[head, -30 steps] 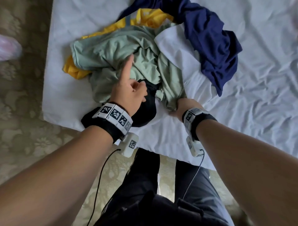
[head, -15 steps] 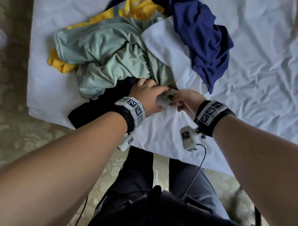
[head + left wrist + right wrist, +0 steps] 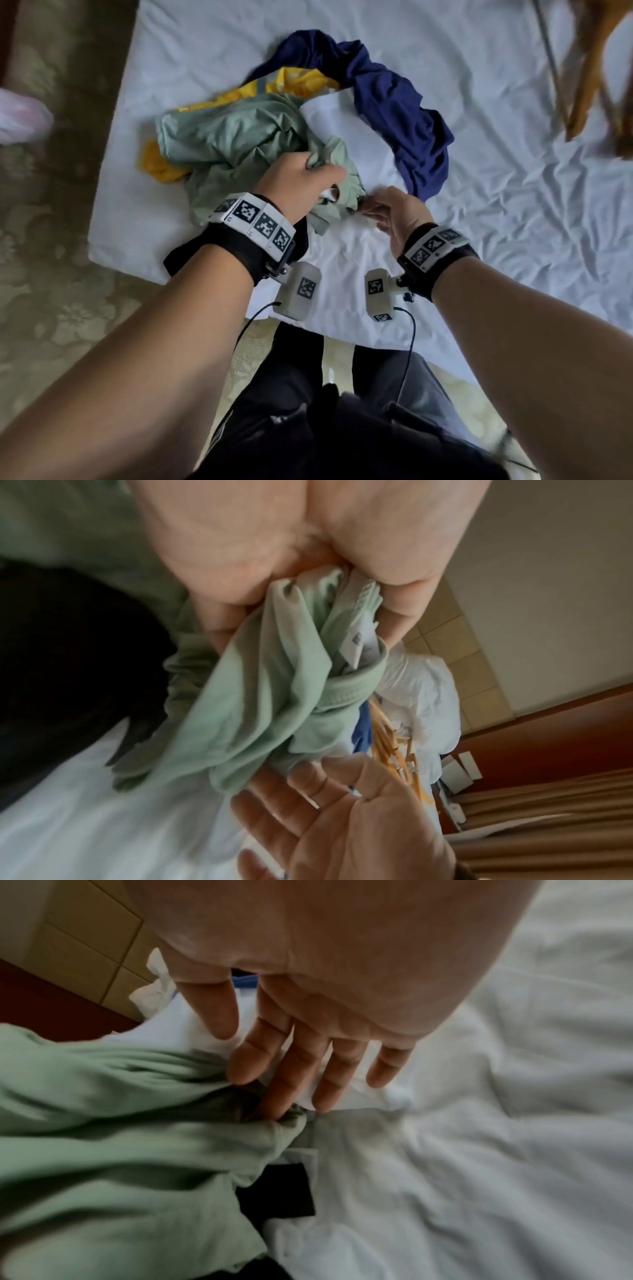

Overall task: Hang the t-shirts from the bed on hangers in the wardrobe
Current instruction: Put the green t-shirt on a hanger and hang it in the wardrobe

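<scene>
Crumpled pale sage-green cotton t-shirt (image 3: pixel 239 144) heaped near the front-left corner of the white-sheeted bed (image 3: pixel 513 222), on top of a yellow t-shirt (image 3: pixel 298 84) and a black garment (image 3: pixel 178 258) at the bed's edge. Bunched by its collar in the left hand (image 3: pixel 301 178), fingers and thumb curled tight round the ribbed neckband and a white sewn-in label (image 3: pixel 356 645), that part lifted off the sheet. Trailing folds of the same shirt just beside the right hand (image 3: pixel 397 212), fingers (image 3: pixel 291 1069) fairly straight and slightly spread, tips touching the green fabric and the sheet under it, nothing gripped. Smooth white t-shirt (image 3: pixel 346 137) flat beside the green one, partly under it. Dark navy-blue t-shirt (image 3: pixel 404 113) draped in a curve past the white one, towards the middle of the bed. Blurred wooden hangers (image 3: pixel 582 68) at the far right of the mattress. Patterned olive carpet (image 3: pixel 51 274) left of the bed.
</scene>
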Available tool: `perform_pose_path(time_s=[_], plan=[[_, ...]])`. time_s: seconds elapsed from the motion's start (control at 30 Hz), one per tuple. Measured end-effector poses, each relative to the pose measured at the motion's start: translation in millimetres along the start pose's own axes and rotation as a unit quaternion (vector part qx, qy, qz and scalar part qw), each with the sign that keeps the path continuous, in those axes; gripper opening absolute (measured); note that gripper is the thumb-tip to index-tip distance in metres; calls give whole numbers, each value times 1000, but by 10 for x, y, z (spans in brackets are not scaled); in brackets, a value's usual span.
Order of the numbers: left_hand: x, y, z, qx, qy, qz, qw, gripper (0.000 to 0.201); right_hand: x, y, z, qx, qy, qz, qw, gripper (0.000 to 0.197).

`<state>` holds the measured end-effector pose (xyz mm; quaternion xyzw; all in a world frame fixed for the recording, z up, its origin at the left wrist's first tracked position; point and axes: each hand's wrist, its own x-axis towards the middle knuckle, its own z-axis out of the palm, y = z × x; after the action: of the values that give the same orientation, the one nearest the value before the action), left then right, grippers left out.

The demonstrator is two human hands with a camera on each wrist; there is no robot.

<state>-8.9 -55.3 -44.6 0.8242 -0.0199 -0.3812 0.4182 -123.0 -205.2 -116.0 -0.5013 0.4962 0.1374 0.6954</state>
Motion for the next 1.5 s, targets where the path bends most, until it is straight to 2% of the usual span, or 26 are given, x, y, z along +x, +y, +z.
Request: perform_pose_path(time_s=[0.07, 0.17, 0.2, 0.37, 0.47, 0.53, 0.6, 0.67, 0.73, 0.8, 0.87, 0.9, 0.97, 1.0, 1.1, 1.17, 1.33, 1.43, 1.5], plan=[[-143, 219, -127, -21, 20, 4, 1000, 43, -156, -152, 25, 7, 16, -23, 1000, 30], [-381, 600, -326, -81, 50, 9, 995, 23, -419, -401, 16, -2, 45, -46, 998, 28], [-445, 726, -387, -94, 53, 24, 994, 24, -517, -489, -2, -8, 56, -54, 997, 25], [-816, 1462, -655, -71, 31, 133, 988, 50, -1161, -1024, -122, -30, 112, -126, 985, 11], [-1075, 1881, -755, -80, 5, 185, 979, 53, -1537, -1377, -121, -23, 94, -186, 978, 32], [-1236, 2094, -787, -96, 0, 216, 972, 54, -1758, -1574, -105, -24, 57, -230, 971, 52], [-1421, 2271, -787, -123, -21, 233, 964, 47, -1981, -1745, -93, -28, 20, -273, 961, 60], [-1632, 2417, -742, -148, -69, 255, 953, 40, -2181, -1907, -107, -34, 29, -318, 947, 38], [-1847, 2552, -646, -167, -116, 296, 933, 41, -2363, -2048, -203, -58, 83, -367, 925, 12], [-2015, 2663, -517, -156, -134, 341, 917, 45, -2483, -2134, -398, -75, 116, -408, 902, 8], [-2146, 2752, -351, -110, -107, 375, 914, 45, -2602, -2168, -700, 12, 145, -420, 896, 24], [-2179, 2774, -256, -89, -88, 386, 914, 42, -2692, -2160, -862, 57, 161, -424, 889, 26], [-2243, 2773, -4, -51, -45, 390, 918, 41, -2960, -2073, -1173, 124, 195, -433, 871, 14], [-2269, 2747, 141, -35, -26, 382, 923, 44, -3060, -1993, -1348, 141, 223, -432, 863, 18], [-2315, 2578, 619, -26, -12, 319, 947, 60, -3175, -1659, -1896, 189, 272, -419, 845, 23], [-2294, 2432, 940, -24, -7, 284, 959, 59, -3110, -1388, -2211, 205, 296, -396, 844, 23], [-2387, 2155, 1635, 12, -13, 247, 969, 41, -2931, -768, -2700, 273, 269, -323, 865, 27], [-2479, 2062, 1878, 29, -8, 234, 972, 40, -2899, -511, -2847, 322, 225, -267, 880, 27], [-2523, 2031, 1972, 39, -21, 238, 970, 36, -2955, -424, -2873, 361, 182, -237, 883, 35]])
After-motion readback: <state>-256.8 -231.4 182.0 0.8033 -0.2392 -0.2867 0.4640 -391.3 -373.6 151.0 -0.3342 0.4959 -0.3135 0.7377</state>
